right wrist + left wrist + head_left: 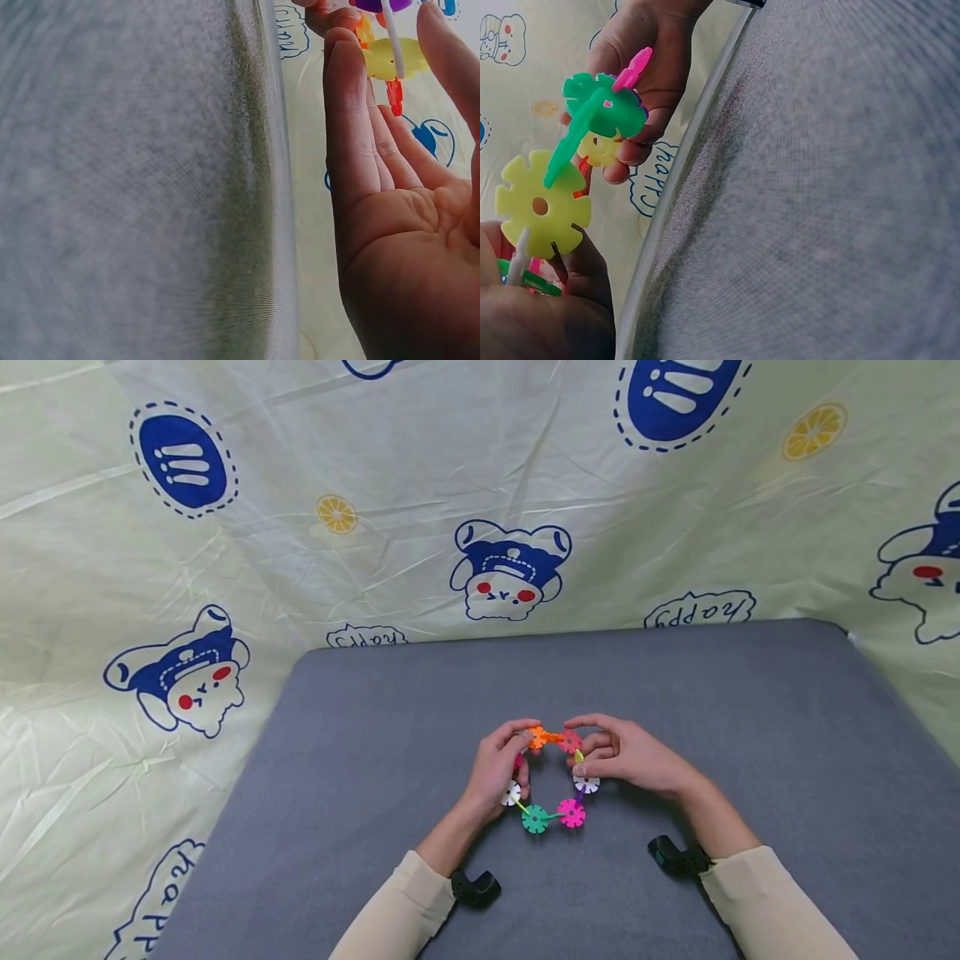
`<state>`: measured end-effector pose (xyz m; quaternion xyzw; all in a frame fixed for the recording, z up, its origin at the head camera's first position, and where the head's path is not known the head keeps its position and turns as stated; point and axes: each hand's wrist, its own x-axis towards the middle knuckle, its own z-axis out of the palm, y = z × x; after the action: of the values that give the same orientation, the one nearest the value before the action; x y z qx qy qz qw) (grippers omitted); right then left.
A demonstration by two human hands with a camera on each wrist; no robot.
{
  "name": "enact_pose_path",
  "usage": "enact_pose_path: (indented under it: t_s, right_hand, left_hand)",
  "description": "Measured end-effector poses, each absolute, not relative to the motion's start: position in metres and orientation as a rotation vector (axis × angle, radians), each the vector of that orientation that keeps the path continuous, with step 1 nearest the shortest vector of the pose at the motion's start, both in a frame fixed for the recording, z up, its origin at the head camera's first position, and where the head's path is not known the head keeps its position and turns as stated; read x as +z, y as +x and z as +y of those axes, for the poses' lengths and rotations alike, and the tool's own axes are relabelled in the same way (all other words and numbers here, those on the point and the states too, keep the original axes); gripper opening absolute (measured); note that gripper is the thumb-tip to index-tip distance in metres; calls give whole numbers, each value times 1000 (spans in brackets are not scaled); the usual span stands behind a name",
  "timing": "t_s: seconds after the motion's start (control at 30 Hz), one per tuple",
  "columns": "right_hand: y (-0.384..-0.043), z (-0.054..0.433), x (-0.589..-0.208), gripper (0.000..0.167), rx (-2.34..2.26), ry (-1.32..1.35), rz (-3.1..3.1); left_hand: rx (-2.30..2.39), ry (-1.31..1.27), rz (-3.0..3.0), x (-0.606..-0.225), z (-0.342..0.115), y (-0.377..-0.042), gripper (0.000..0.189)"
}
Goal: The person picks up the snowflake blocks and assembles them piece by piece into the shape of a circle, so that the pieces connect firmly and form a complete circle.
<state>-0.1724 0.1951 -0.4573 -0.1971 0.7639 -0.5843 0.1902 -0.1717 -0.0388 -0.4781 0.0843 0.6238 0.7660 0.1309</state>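
Note:
A ring of notched plastic snowflake discs (529, 824), linked edge to edge in several colours, is held between both hands over the grey table. My left hand (498, 766) grips its left side, near an orange disc (534, 743) and a white disc (511, 794). On the other side, the thumb and fingers of my right hand (637, 756) pinch it around a coral disc (567, 745) and a yellow one. A yellow disc (525, 184) shows close to the left hand in the left wrist view. The fingers hide part of the ring.
The grey padded table (375, 735) stretches out around the hands. Behind it hangs a pale cloth (405, 560) printed with cartoon bears and orange slices. Black wrist devices (476, 890) sit at both cream sleeves (772, 902).

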Motion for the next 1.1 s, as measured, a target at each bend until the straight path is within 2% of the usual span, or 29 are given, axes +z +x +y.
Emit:
enact_pose_path:
  t_s: [0.3, 0.57, 1.1]
  right_hand:
    - [-173, 196, -459, 57, -1588, -563, 2209]
    - [-172, 193, -457, 53, -1653, -515, 2101]
    - [-171, 189, -455, 40, -1566, -477, 2327]
  left_hand:
    - [2210, 291, 1821, -477, -39, -173, 35]
    - [2191, 305, 1822, -478, -40, -171, 35]
    - [2165, 299, 1851, -479, -39, -171, 34]
